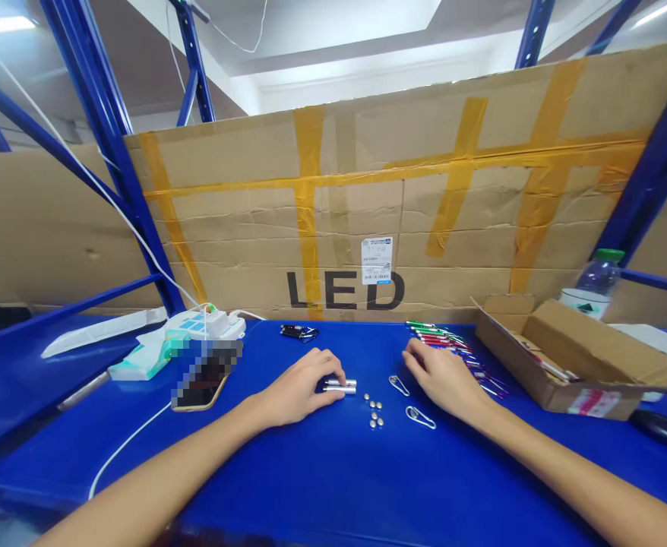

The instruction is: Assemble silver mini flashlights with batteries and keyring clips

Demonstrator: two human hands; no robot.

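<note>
Two silver tubes (340, 387) under left grip (305, 391), fingers lightly curled over them. Right grip (444, 377) released, flat on blue tabletop (322, 471). Taped cardboard wall (368, 220) behind.

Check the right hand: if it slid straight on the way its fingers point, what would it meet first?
The right hand points away and slightly left, toward the cardboard wall. First in line is probably the near end of the row of coloured pens by its fingertips, though depth is hard to judge.
</note>
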